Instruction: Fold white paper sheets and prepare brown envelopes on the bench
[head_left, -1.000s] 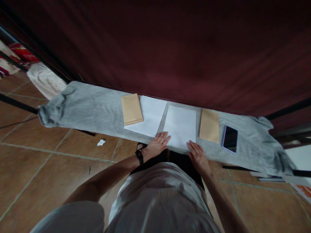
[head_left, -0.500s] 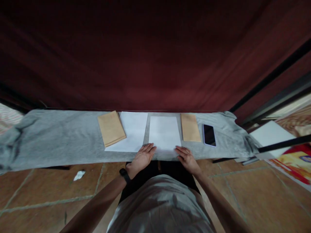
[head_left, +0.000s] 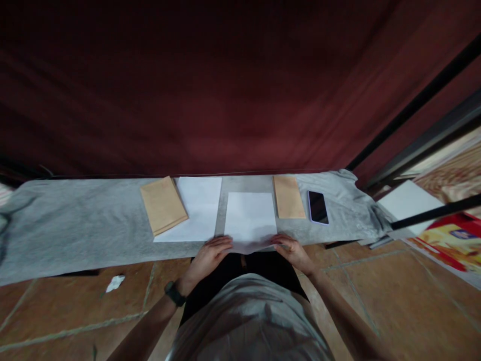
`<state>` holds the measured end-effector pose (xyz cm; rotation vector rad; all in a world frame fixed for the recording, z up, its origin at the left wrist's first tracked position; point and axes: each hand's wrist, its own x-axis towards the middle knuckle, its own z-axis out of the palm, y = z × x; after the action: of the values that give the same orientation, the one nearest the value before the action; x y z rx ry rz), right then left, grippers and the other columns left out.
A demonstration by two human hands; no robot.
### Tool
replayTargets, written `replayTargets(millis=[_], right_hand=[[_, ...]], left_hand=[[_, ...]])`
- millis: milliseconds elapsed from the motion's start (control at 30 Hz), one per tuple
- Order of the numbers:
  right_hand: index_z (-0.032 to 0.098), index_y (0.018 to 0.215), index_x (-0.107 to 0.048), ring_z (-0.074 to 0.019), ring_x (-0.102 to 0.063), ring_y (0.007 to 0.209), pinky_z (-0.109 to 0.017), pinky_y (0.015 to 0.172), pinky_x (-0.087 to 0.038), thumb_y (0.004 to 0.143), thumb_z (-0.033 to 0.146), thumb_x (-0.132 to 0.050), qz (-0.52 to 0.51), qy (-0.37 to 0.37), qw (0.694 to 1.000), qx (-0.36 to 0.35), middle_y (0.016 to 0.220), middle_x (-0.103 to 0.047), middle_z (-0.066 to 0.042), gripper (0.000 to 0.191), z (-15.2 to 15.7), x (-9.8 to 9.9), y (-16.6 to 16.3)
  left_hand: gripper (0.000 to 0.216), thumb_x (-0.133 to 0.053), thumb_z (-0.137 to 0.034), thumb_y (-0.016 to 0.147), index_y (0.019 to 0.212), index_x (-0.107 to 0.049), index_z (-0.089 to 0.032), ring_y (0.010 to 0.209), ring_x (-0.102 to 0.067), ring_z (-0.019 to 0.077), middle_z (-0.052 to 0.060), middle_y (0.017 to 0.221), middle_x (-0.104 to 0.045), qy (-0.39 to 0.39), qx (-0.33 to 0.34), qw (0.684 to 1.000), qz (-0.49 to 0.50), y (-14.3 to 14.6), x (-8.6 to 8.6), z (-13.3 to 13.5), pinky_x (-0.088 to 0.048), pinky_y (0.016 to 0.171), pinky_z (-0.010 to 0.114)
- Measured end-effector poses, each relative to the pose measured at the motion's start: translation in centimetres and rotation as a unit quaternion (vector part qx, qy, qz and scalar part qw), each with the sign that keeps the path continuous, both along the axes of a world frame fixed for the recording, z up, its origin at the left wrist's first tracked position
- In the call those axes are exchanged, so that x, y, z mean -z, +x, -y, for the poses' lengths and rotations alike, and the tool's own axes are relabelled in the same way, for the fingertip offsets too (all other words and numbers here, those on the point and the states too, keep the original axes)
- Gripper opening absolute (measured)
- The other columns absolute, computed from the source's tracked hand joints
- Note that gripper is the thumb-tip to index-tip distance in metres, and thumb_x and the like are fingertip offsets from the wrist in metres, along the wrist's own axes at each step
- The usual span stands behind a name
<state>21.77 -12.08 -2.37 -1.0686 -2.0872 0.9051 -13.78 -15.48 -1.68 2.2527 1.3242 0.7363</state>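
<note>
At lower centre of the frame, the left hand (head_left: 213,252) has its fingers together at the near left corner of the middle white sheet (head_left: 250,215); whether its thumb closes underneath cannot be told. The sheet lies at centre, its near edge curving out past the cloth. Just right, the right hand (head_left: 295,252) seems to pinch the other near corner. Raising both corners evenly, with light, equal tension, should keep that edge straight.

For room, the grey cloth (head_left: 75,215) stretches widest at left of frame. Next, brown packets (head_left: 163,205) overlap another white paper (head_left: 203,210), a narrow strip from the sheet. Right of centre, a brown packet (head_left: 289,197) sits just beside the sheet, then a phone (head_left: 318,207), so sideways swings look tight.
</note>
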Motion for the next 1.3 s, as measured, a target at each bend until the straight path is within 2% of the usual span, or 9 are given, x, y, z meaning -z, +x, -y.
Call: replayTargets(millis=[67,167,400,533,700,800,1000,1167,1300], right_hand=[[0.027,0.116,-0.074,-0.0226,-0.066,0.119,-0.043,0.106,-0.051,0.097,0.033,-0.059,-0.004,-0.008,1.000,-0.008,0.122,-0.074,-0.006,0.024,-0.2,-0.1,-0.1],[0.027,0.114,-0.075,-0.0228,-0.068,0.114,-0.042,0.105,-0.051,0.098,0.035,-0.056,0.013,-0.030,0.999,-0.001,0.119,-0.075,-0.005,0.026,-0.3,0.0,-0.3],[0.020,0.101,-0.075,-0.0263,-0.073,0.093,-0.038,0.085,-0.057,0.096,0.048,-0.053,0.030,-0.064,0.984,0.163,0.097,-0.078,-0.009,0.035,-1.7,0.8,-1.5],[0.020,0.107,-0.071,-0.0250,-0.073,0.086,-0.032,0.074,-0.054,0.099,0.048,-0.047,0.069,-0.065,0.975,0.201,0.090,-0.077,-0.008,0.038,-3.2,0.6,-2.6],[0.020,0.106,-0.070,-0.0241,-0.073,0.077,-0.028,0.066,-0.049,0.102,0.046,-0.043,0.212,-0.036,0.940,0.265,0.082,-0.076,-0.009,0.037,-4.4,0.2,-4.3],[0.019,0.117,-0.067,-0.0243,-0.073,0.076,-0.029,0.067,-0.050,0.104,0.041,-0.041,0.268,-0.014,0.918,0.293,0.085,-0.077,-0.011,0.037,-4.7,0.3,-5.4],[0.014,0.146,-0.048,-0.0206,-0.071,0.073,-0.030,0.072,-0.053,0.104,0.033,-0.037,0.278,0.097,0.901,0.319,0.099,-0.076,-0.016,0.048,-5.6,0.9,-7.1],[0.014,0.150,-0.043,-0.0250,-0.068,0.087,-0.036,0.081,-0.051,0.104,0.029,-0.033,0.320,0.115,0.882,0.326,0.106,-0.070,-0.017,0.049,-6.8,0.7,-7.8],[0.016,0.147,-0.046,-0.0266,-0.061,0.098,-0.037,0.083,-0.049,0.103,0.024,-0.035,0.319,0.139,0.881,0.321,0.112,-0.065,-0.017,0.046,-7.7,0.5,-8.0]], left_hand=[[0.020,-0.059,-0.032,0.097,0.105,-0.075,-0.025,0.108,-0.070,0.0207,0.004,0.112,-0.077,-0.018,-0.034,0.999,0.027,0.0,-0.1,-0.2,-0.055,0.101,0.039],[0.026,-0.060,-0.042,0.095,0.107,-0.075,-0.024,0.105,-0.071,0.0220,0.006,0.110,-0.077,-0.048,-0.084,0.993,0.071,0.2,-0.1,-0.2,-0.056,0.099,0.038],[0.037,-0.058,-0.050,0.091,0.108,-0.073,-0.020,0.098,-0.071,0.0238,0.008,0.107,-0.077,-0.133,-0.137,0.971,0.146,1.1,0.3,-1.9,-0.057,0.091,0.037],[0.036,-0.056,-0.049,0.090,0.103,-0.071,-0.019,0.095,-0.070,0.0228,0.006,0.100,-0.076,-0.142,-0.182,0.956,0.182,2.0,0.3,-3.8,-0.055,0.086,0.034],[0.031,-0.052,-0.047,0.091,0.081,-0.065,-0.020,0.071,-0.061,0.0165,0.000,0.073,-0.066,-0.132,-0.249,0.950,0.133,2.8,0.1,-5.3,-0.048,0.067,0.026],[0.033,-0.050,-0.045,0.093,0.070,-0.057,-0.022,0.062,-0.053,0.0139,-0.003,0.062,-0.054,-0.140,-0.284,0.946,0.077,3.2,-0.4,-6.1,-0.041,0.060,0.024],[0.026,-0.050,-0.039,0.095,0.079,-0.060,-0.021,0.065,-0.056,0.0150,-0.001,0.068,-0.059,-0.173,-0.327,0.929,-0.032,3.9,-1.5,-8.2,-0.037,0.061,0.024],[0.027,-0.049,-0.042,0.097,0.087,-0.063,-0.022,0.071,-0.064,0.0175,0.001,0.073,-0.066,-0.181,-0.345,0.917,-0.089,4.3,-1.8,-9.8,-0.036,0.061,0.026],[0.027,-0.049,-0.043,0.098,0.095,-0.066,-0.021,0.079,-0.069,0.0207,0.004,0.081,-0.071,-0.189,-0.357,0.906,-0.124,4.7,-1.9,-10.9,-0.039,0.063,0.027]])
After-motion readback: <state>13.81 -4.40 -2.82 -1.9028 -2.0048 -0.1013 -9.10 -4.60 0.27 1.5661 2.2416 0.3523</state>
